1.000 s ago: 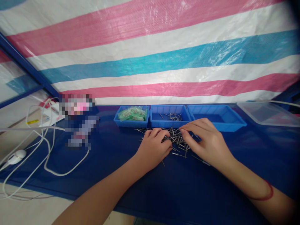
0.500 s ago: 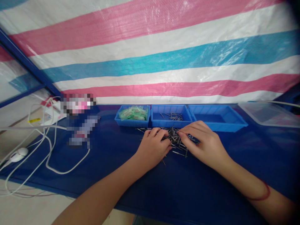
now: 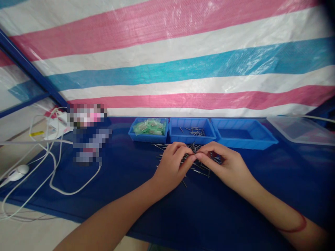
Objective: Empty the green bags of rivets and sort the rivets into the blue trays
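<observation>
My left hand [image 3: 175,163] and my right hand [image 3: 227,163] meet over a loose pile of thin metal pins [image 3: 201,171] that look like blind rivets. Thumb and forefinger of each hand are pinched together, the fingertips of both hands nearly touching. Whatever sits between them is too small and covered to make out. Part of the pile is hidden under my hands, and single pins stick out to the left and toward me. Just behind the pile, a blue middle bin [image 3: 192,138] holds several similar pins.
Left of the middle bin, a blue bin [image 3: 133,136] holds green-tinted plastic packets [image 3: 151,126]. To its right stands another blue bin [image 3: 248,143], then a clear plastic lid [image 3: 300,130]. White cables [image 3: 56,170] lie at the left; a striped sheet [image 3: 167,73] hangs behind.
My left thumb and forefinger have closed into a pinch and moved right. My right hand's fingertips have shifted slightly left and toward me, so both hands now meet.
</observation>
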